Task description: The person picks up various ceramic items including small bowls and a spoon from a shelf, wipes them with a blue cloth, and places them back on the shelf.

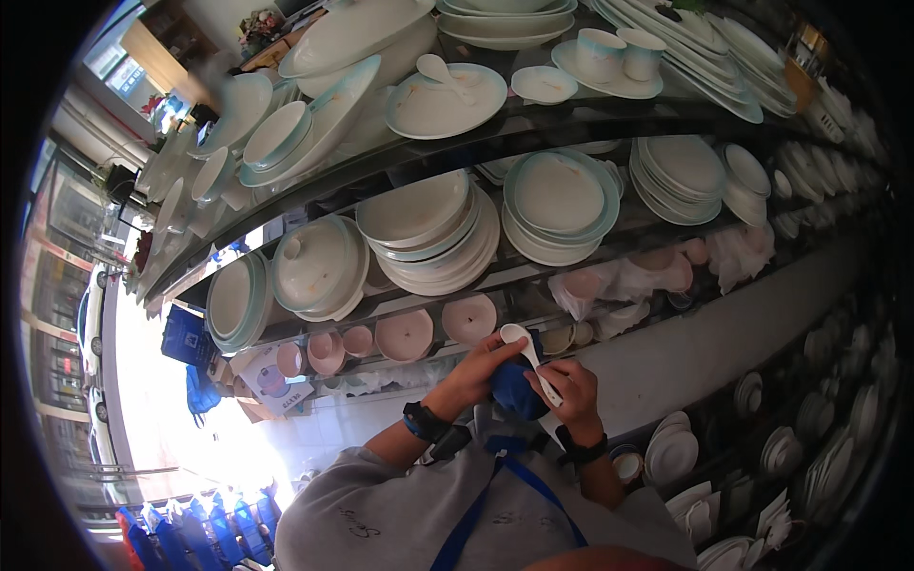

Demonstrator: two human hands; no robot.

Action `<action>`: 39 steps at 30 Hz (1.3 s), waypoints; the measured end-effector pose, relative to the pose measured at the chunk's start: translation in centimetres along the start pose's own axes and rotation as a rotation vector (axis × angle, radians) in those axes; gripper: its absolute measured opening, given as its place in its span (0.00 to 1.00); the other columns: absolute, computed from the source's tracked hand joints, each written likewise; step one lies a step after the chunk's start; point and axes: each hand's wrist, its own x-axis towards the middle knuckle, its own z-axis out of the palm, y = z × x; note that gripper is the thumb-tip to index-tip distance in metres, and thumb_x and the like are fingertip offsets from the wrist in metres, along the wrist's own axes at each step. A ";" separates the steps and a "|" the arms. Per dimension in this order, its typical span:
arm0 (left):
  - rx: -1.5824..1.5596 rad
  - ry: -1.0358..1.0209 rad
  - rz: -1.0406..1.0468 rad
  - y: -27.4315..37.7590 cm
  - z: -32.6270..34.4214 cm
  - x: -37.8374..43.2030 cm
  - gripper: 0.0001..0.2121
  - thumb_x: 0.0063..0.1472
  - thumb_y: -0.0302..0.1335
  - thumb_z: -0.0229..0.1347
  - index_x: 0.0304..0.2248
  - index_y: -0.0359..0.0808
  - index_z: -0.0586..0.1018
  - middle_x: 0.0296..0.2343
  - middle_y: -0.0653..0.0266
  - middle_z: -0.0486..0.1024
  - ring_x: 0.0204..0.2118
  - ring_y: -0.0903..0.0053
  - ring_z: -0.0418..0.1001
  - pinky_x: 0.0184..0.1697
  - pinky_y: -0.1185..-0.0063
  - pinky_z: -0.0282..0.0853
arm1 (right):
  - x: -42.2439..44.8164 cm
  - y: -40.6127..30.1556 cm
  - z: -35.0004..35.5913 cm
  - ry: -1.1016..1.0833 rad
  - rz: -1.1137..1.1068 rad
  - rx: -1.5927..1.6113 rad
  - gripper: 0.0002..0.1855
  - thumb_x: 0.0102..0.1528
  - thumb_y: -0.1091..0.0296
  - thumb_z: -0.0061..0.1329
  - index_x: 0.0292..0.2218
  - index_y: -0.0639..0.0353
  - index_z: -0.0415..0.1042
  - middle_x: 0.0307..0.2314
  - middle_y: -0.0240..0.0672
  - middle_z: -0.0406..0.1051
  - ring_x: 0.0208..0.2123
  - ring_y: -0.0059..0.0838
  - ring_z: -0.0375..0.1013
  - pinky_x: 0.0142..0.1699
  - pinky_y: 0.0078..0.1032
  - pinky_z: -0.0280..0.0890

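Both hands hold one white ceramic spoon [533,355] in front of my chest. My left hand [493,360] grips it near the bowl end, and my right hand [571,389] pinches its handle. A dark blue cloth or bag [515,391] lies just behind and between the hands; which hand bears it, if either, I cannot tell. Past the hands, a glass-topped display holds an oval plate [421,118] with another white spoon [441,77] lying on it. Near that stand a small saucer [544,85] and two cups [600,56] on a plate.
Stacked plates [560,193], a lidded tureen [314,264] and pink bowls [404,335] fill the shelves ahead. Plastic-wrapped bowls [582,285] sit lower down. More white dishes [671,457] stand on dark shelving at my right. Cartons [271,378] and a blue box [187,334] are at the left.
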 end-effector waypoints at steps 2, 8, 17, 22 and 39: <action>0.016 -0.009 -0.005 -0.4 -0.4 0.4 0.08 0.68 0.35 0.58 0.40 0.41 0.78 0.30 0.74 0.77 0.32 0.87 0.75 0.34 0.86 0.72 | 0.1 0.6 -0.7 -0.050 -0.070 0.079 0.24 0.44 0.72 0.71 0.42 0.54 0.74 0.34 0.35 0.75 0.28 0.35 0.77 0.28 0.28 0.71; 0.008 0.000 0.030 1.0 -1.0 1.9 0.07 0.68 0.34 0.58 0.36 0.41 0.77 0.26 0.79 0.72 0.26 0.91 0.69 0.28 0.87 0.65 | 1.8 0.3 -2.9 -0.132 -0.037 0.009 0.21 0.47 0.75 0.68 0.41 0.57 0.74 0.39 0.40 0.78 0.33 0.37 0.81 0.31 0.28 0.74; 0.098 -0.242 0.180 4.8 -2.5 -1.3 0.16 0.68 0.38 0.59 0.46 0.34 0.78 0.35 0.72 0.74 0.31 0.90 0.62 0.34 0.88 0.61 | 8.1 -0.3 -1.3 0.249 0.010 -0.017 0.15 0.50 0.83 0.64 0.38 0.63 0.72 0.37 0.45 0.80 0.33 0.36 0.81 0.37 0.24 0.76; 0.213 -0.174 0.347 5.5 -6.6 -3.7 0.11 0.67 0.34 0.59 0.43 0.37 0.79 0.36 0.71 0.76 0.33 0.89 0.65 0.37 0.87 0.61 | 18.3 -0.5 1.8 0.433 -0.098 -0.007 0.14 0.51 0.84 0.63 0.37 0.64 0.72 0.36 0.46 0.80 0.34 0.36 0.81 0.39 0.23 0.75; 0.134 0.125 0.429 4.8 -14.9 -8.4 0.05 0.65 0.25 0.59 0.39 0.35 0.78 0.32 0.71 0.78 0.35 0.89 0.71 0.37 0.88 0.63 | 32.6 0.5 11.6 0.303 -0.172 -0.246 0.07 0.51 0.74 0.64 0.31 0.58 0.76 0.30 0.31 0.81 0.31 0.33 0.76 0.35 0.27 0.70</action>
